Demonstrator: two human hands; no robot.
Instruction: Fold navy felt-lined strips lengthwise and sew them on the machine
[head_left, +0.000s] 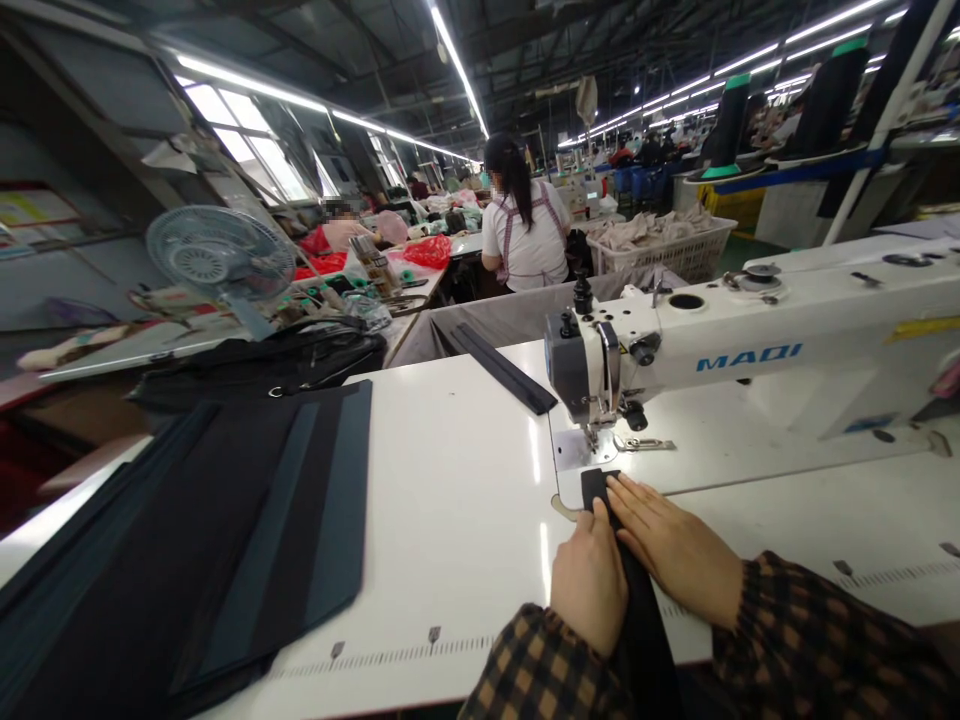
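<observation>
A long black fabric strip (646, 630) runs from the near table edge up toward the presser foot (592, 438) of a white MAQI sewing machine (720, 350). Its folded far end lies just short of the needle plate (574, 450). My left hand (592, 580) pinches the strip's left edge near that end, fingers closed. Straight and close together, the fingers of my right hand (679, 545) lie flat over its right side. Another black strip (506, 370) rests on the table behind, left of the machine head.
Dark fabric panels (300, 510) are stacked on the white table (450, 520) at left, with a black bag-like piece (262, 360) behind. A fan (217, 260) stands farther back. Beyond the grey partition sits a co-worker (525, 220) beside a basket (675, 250) of beige cloth.
</observation>
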